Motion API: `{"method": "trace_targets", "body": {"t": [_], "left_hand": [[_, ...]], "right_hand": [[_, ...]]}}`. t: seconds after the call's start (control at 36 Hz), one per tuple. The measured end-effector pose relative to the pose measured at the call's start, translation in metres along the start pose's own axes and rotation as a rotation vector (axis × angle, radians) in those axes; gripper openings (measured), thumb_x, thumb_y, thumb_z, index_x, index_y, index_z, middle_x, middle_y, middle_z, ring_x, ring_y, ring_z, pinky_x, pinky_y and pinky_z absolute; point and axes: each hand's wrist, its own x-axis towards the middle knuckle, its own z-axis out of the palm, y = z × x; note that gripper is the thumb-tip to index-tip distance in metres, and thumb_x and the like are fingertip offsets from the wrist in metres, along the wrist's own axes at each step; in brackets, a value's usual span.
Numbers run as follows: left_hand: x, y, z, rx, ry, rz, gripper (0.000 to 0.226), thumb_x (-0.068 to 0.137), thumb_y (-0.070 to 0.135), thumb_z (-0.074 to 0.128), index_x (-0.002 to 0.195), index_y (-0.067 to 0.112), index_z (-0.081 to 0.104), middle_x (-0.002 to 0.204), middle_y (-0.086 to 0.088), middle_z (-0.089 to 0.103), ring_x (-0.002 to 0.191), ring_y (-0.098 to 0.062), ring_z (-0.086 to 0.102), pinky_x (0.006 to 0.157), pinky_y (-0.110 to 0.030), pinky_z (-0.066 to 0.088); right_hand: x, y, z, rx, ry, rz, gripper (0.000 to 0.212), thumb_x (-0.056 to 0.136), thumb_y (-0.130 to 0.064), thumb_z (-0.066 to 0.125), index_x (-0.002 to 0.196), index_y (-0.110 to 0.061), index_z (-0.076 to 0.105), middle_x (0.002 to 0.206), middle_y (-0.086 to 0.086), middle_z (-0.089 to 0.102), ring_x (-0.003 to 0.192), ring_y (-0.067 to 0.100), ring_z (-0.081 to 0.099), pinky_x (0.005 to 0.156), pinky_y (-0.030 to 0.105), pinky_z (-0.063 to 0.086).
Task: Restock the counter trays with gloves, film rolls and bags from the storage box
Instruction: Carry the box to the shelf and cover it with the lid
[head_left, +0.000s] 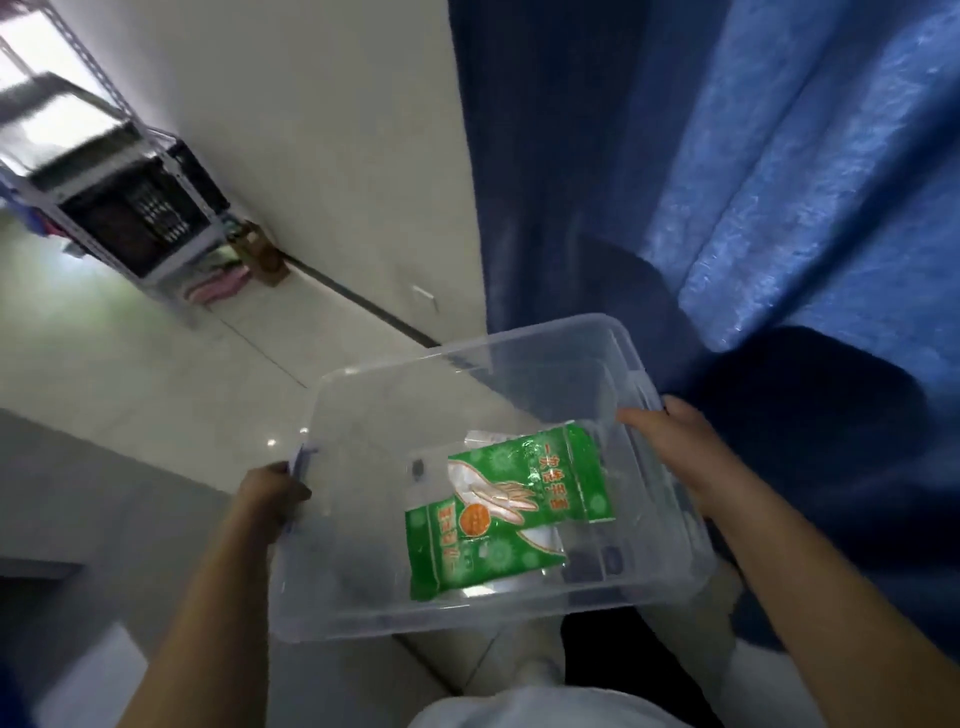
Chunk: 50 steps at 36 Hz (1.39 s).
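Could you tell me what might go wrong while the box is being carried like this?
The two green glove packets lie loose in the clear storage box, so they may slide if it tilts. The left hand and right hand grip only the rims, so the smooth plastic might slip. The blue curtain hangs close and could snag.

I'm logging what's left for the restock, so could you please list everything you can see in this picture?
storage box: one, clear plastic, carried in front of the body
glove packs: two, green, overlapping on the box floor
curtain: one, blue, hanging on the right
shelf rack: one, grey metal, far left by the wall
crate: one, black, on the rack
left hand: grips the box's left rim
right hand: grips the box's right rim
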Motion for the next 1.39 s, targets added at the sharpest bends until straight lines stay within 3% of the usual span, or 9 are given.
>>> {"method": "trace_targets", "body": {"t": [0.11, 0.28, 0.42, 0.61, 0.78, 0.94, 1.03, 1.19, 1.39], "left_hand": [[0.013, 0.010, -0.010, -0.133, 0.039, -0.115, 0.026, 0.088, -0.019, 0.048, 0.101, 0.001, 0.057, 0.069, -0.015, 0.050, 0.055, -0.025, 0.042, 0.030, -0.015, 0.036], [0.034, 0.014, -0.041, -0.268, 0.217, -0.322, 0.028, 0.092, -0.009, 0.052, 0.118, 0.000, 0.058, 0.084, -0.020, 0.055, 0.066, -0.028, 0.051, 0.063, -0.034, 0.040], [0.056, 0.023, -0.073, -0.429, 0.437, -0.406, 0.035, 0.091, -0.009, 0.055, 0.123, 0.003, 0.060, 0.080, -0.019, 0.058, 0.062, -0.026, 0.052, 0.059, -0.030, 0.038], [0.123, 0.036, -0.114, -0.580, 0.614, -0.441, 0.044, 0.090, -0.001, 0.059, 0.132, 0.013, 0.058, 0.081, -0.020, 0.061, 0.061, -0.027, 0.051, 0.052, -0.028, 0.036], [0.239, 0.042, -0.171, -0.647, 0.598, -0.395, 0.041, 0.083, -0.002, 0.064, 0.121, 0.012, 0.067, 0.073, -0.015, 0.061, 0.056, -0.025, 0.052, 0.047, -0.023, 0.034], [0.341, 0.059, -0.263, -0.703, 0.492, -0.392, 0.053, 0.081, -0.002, 0.066, 0.131, 0.014, 0.062, 0.098, -0.019, 0.070, 0.069, -0.029, 0.061, 0.052, -0.025, 0.040], [0.398, 0.075, -0.317, -0.712, 0.439, -0.373, 0.046, 0.081, -0.005, 0.064, 0.125, 0.011, 0.065, 0.090, -0.017, 0.066, 0.073, -0.033, 0.063, 0.064, -0.046, 0.058], [0.502, 0.096, -0.415, -0.761, 0.388, -0.374, 0.053, 0.082, -0.008, 0.064, 0.131, 0.012, 0.061, 0.101, -0.019, 0.063, 0.072, -0.033, 0.063, 0.072, -0.061, 0.058], [0.604, 0.080, -0.518, -0.824, 0.474, -0.469, 0.052, 0.084, -0.010, 0.062, 0.132, 0.010, 0.060, 0.101, -0.020, 0.060, 0.067, -0.032, 0.057, 0.058, -0.047, 0.056]], "right_hand": [[0.081, -0.065, 0.041, -0.111, -0.142, -0.071, 0.033, 0.078, -0.037, 0.069, 0.103, -0.016, 0.062, 0.102, 0.009, 0.069, 0.087, 0.026, 0.066, 0.083, 0.041, 0.055], [0.170, -0.157, 0.131, -0.469, -0.326, -0.208, 0.083, 0.081, -0.048, 0.067, 0.150, -0.026, 0.026, 0.150, 0.018, 0.038, 0.138, 0.039, 0.034, 0.113, 0.047, 0.030], [0.215, -0.241, 0.215, -0.593, -0.489, -0.378, 0.081, 0.076, -0.058, 0.060, 0.147, -0.042, 0.026, 0.140, 0.010, 0.052, 0.124, 0.035, 0.048, 0.105, 0.047, 0.040], [0.260, -0.330, 0.341, -0.554, -0.554, -0.418, 0.077, 0.059, -0.061, 0.061, 0.128, -0.027, 0.050, 0.124, 0.003, 0.062, 0.110, 0.030, 0.060, 0.098, 0.048, 0.048], [0.306, -0.394, 0.457, -0.565, -0.537, -0.439, 0.053, 0.075, -0.049, 0.067, 0.119, -0.022, 0.054, 0.114, 0.002, 0.060, 0.100, 0.025, 0.058, 0.086, 0.041, 0.047], [0.325, -0.475, 0.548, -0.564, -0.506, -0.438, 0.049, 0.082, -0.042, 0.068, 0.122, -0.015, 0.060, 0.118, 0.007, 0.061, 0.090, 0.022, 0.057, 0.072, 0.032, 0.040], [0.334, -0.514, 0.590, -0.542, -0.514, -0.445, 0.043, 0.082, -0.040, 0.069, 0.118, -0.016, 0.063, 0.109, 0.008, 0.064, 0.072, 0.016, 0.054, 0.057, 0.028, 0.036], [0.354, -0.575, 0.690, -0.462, -0.494, -0.446, 0.040, 0.085, -0.032, 0.069, 0.120, -0.015, 0.064, 0.093, 0.001, 0.063, 0.067, 0.011, 0.054, 0.053, 0.025, 0.036], [0.391, -0.627, 0.869, -0.421, -0.587, -0.434, 0.046, 0.084, -0.033, 0.071, 0.125, -0.014, 0.062, 0.094, 0.000, 0.063, 0.072, 0.008, 0.054, 0.057, 0.026, 0.039]]}}
